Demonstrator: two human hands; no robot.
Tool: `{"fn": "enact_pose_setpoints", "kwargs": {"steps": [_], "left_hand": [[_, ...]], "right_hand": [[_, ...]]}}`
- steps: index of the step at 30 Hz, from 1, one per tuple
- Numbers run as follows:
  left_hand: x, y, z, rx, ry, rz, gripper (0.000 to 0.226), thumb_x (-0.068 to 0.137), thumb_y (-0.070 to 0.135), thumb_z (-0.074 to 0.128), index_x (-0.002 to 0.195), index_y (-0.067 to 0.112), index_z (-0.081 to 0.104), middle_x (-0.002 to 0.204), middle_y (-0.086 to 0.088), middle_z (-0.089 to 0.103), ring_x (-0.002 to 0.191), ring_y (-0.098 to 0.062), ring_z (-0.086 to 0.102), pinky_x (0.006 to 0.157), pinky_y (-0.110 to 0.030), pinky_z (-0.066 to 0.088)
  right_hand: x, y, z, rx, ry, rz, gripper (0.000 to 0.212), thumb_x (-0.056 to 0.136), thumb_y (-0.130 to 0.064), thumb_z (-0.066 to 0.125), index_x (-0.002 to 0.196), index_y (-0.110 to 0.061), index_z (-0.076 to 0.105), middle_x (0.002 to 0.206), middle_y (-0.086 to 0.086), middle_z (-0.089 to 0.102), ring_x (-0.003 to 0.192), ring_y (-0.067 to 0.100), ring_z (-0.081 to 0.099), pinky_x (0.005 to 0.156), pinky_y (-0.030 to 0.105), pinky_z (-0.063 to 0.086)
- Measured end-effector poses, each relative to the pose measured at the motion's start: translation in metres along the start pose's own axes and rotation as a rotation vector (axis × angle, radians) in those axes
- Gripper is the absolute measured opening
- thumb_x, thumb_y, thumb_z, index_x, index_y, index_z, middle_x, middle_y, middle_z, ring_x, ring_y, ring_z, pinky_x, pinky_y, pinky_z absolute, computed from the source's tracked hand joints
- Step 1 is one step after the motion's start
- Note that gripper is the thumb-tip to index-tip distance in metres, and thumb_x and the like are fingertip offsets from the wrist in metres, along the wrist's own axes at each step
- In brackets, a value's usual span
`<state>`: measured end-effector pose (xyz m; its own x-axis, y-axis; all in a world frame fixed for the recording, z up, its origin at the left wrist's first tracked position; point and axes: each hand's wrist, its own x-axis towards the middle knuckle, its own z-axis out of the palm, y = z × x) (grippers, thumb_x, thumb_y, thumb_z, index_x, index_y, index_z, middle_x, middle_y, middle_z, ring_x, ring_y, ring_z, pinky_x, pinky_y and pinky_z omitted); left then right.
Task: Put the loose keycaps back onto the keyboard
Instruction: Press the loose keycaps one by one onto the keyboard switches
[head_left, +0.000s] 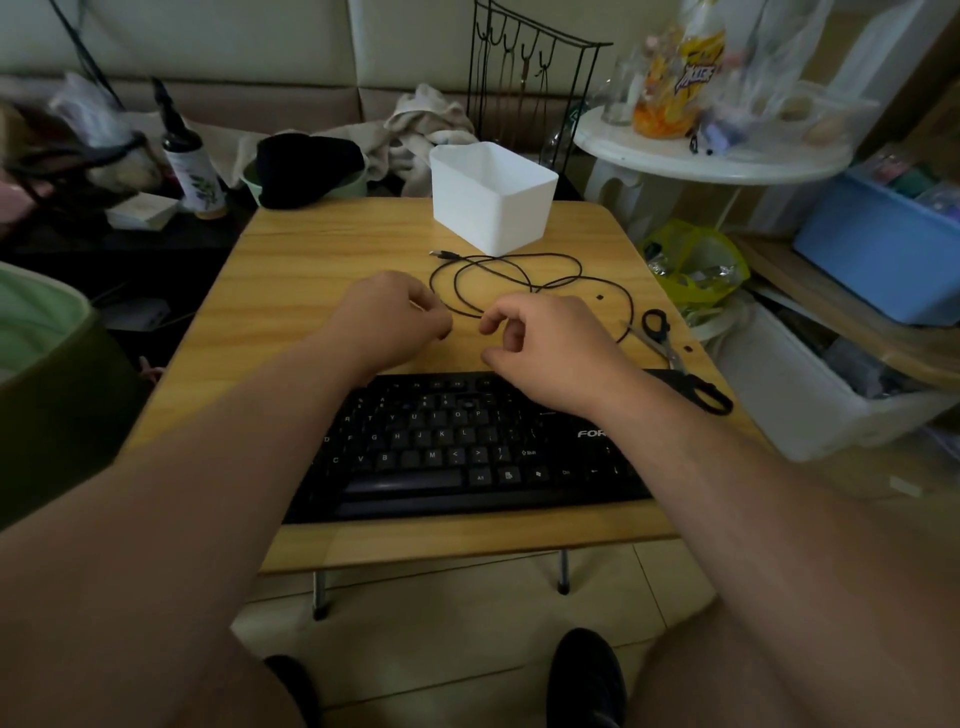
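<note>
Setting: low table with a pale wood-grain top (322, 244), seen from above, both forearms reaching over it.
Keyboard: black plastic keyboard with white legends (441, 447), flat at the near edge of the table; a few sockets in the upper rows look bare, though too dim to count.
Loose keycaps: two small dark square keycaps (600, 297) on the wood to the right, one inside the cable loop, one (688, 348) just beside the scissors; both well apart from the keyboard.
Left hand: left hand (389, 322), just beyond the keyboard's far edge, fingers curled inward with tips drawn together; possibly pinching a small dark piece at its right edge, cannot tell for certain.
Right hand: right hand (540, 348), wrist over the keyboard's upper right, thumb and forefinger curved toward each other with a gap showing between them, nothing visible held.
Other items: thin black coiled cable (519, 275); black-handled scissors (675, 358); white plastic rectangular bin (493, 192) at the far edge.
Step in hand: probably orienting a cap between the two hands before seating.
Next move: calls for matching the cap to its bare socket, aligning squarely, pressing straight down; then fetching the two caps on the right.
</note>
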<state>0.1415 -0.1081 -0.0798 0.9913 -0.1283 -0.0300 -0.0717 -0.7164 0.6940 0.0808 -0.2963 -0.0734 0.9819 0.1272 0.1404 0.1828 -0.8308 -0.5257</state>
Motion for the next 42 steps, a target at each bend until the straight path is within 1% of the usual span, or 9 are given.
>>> {"fn": "enact_pose_setpoints", "kwargs": {"steps": [4, 9, 16, 23, 27, 31, 36, 39, 42], "left_hand": [[-0.012, 0.012, -0.009, -0.627, -0.235, -0.109, 0.016, 0.100, 0.017, 0.065, 0.098, 0.004, 0.074, 0.084, -0.007, 0.070, 0.076, -0.014, 0.060, 0.072, -0.029, 0.053], [-0.020, 0.012, -0.014, -0.841, -0.457, -0.108, 0.007, 0.099, 0.014, 0.064, 0.100, 0.010, 0.069, 0.081, -0.002, 0.069, 0.069, -0.008, 0.062, 0.067, -0.022, 0.053], [-0.025, 0.012, -0.015, -0.893, -0.483, -0.087, 0.006, 0.098, 0.011, 0.064, 0.098, 0.010, 0.069, 0.080, -0.003, 0.069, 0.070, -0.010, 0.063, 0.066, -0.022, 0.054], [-0.027, 0.013, -0.017, -0.889, -0.476, -0.095, 0.005, 0.099, 0.012, 0.064, 0.098, 0.011, 0.068, 0.081, -0.003, 0.069, 0.071, -0.010, 0.063, 0.067, -0.023, 0.055], [-0.029, 0.012, -0.020, -0.892, -0.488, -0.099, 0.005, 0.100, 0.013, 0.062, 0.097, 0.012, 0.067, 0.081, -0.003, 0.069, 0.073, -0.011, 0.062, 0.068, -0.023, 0.054], [-0.030, 0.011, -0.024, -0.901, -0.505, -0.104, 0.011, 0.093, 0.016, 0.067, 0.102, 0.009, 0.067, 0.084, -0.003, 0.070, 0.073, -0.011, 0.063, 0.069, -0.024, 0.054], [-0.030, 0.009, -0.025, -0.814, -0.459, -0.060, 0.003, 0.095, 0.014, 0.069, 0.092, 0.013, 0.069, 0.080, 0.001, 0.071, 0.072, -0.009, 0.063, 0.071, -0.024, 0.054], [-0.031, 0.010, -0.025, -0.756, -0.407, -0.067, 0.003, 0.097, 0.013, 0.069, 0.094, 0.011, 0.070, 0.080, 0.000, 0.072, 0.070, -0.009, 0.062, 0.068, -0.023, 0.054], [-0.033, 0.010, -0.025, -0.682, -0.400, -0.080, 0.007, 0.097, 0.014, 0.070, 0.097, 0.007, 0.071, 0.078, -0.001, 0.071, 0.068, -0.009, 0.059, 0.065, -0.022, 0.053]], "right_hand": [[-0.005, -0.002, -0.006, 0.101, 0.063, -0.010, 0.041, 0.086, -0.032, 0.080, 0.123, -0.040, 0.065, 0.089, -0.015, 0.071, 0.087, -0.006, 0.060, 0.069, 0.009, 0.039], [-0.013, -0.008, -0.009, 0.182, 0.154, -0.069, 0.037, 0.084, -0.034, 0.083, 0.117, -0.039, 0.067, 0.089, -0.014, 0.070, 0.064, -0.020, 0.051, 0.066, 0.015, 0.036], [-0.017, -0.009, -0.010, 0.223, 0.213, -0.109, 0.025, 0.082, -0.028, 0.085, 0.102, -0.033, 0.073, 0.086, -0.011, 0.070, 0.063, -0.013, 0.056, 0.060, 0.015, 0.034], [-0.019, -0.011, -0.010, 0.209, 0.245, -0.142, 0.020, 0.082, -0.028, 0.084, 0.100, -0.032, 0.075, 0.086, -0.011, 0.069, 0.064, -0.007, 0.055, 0.061, 0.019, 0.037], [-0.019, -0.011, -0.011, 0.198, 0.243, -0.157, 0.018, 0.083, -0.027, 0.083, 0.099, -0.029, 0.075, 0.086, -0.010, 0.069, 0.064, -0.007, 0.055, 0.061, 0.015, 0.035], [-0.018, -0.011, -0.010, 0.195, 0.245, -0.165, 0.017, 0.083, -0.027, 0.083, 0.097, -0.033, 0.075, 0.086, -0.010, 0.068, 0.063, -0.006, 0.055, 0.060, 0.018, 0.035], [-0.016, -0.014, -0.008, 0.171, 0.242, -0.187, 0.016, 0.082, -0.028, 0.083, 0.095, -0.033, 0.075, 0.088, -0.010, 0.069, 0.063, -0.007, 0.055, 0.060, 0.015, 0.034], [-0.014, -0.015, -0.007, 0.124, 0.254, -0.207, 0.015, 0.081, -0.030, 0.082, 0.094, -0.034, 0.076, 0.088, -0.013, 0.069, 0.067, -0.009, 0.056, 0.063, 0.012, 0.036], [-0.012, -0.017, -0.008, 0.019, 0.227, -0.230, 0.016, 0.082, -0.035, 0.080, 0.098, -0.031, 0.079, 0.090, -0.015, 0.069, 0.071, -0.007, 0.054, 0.067, 0.021, 0.043]]}}
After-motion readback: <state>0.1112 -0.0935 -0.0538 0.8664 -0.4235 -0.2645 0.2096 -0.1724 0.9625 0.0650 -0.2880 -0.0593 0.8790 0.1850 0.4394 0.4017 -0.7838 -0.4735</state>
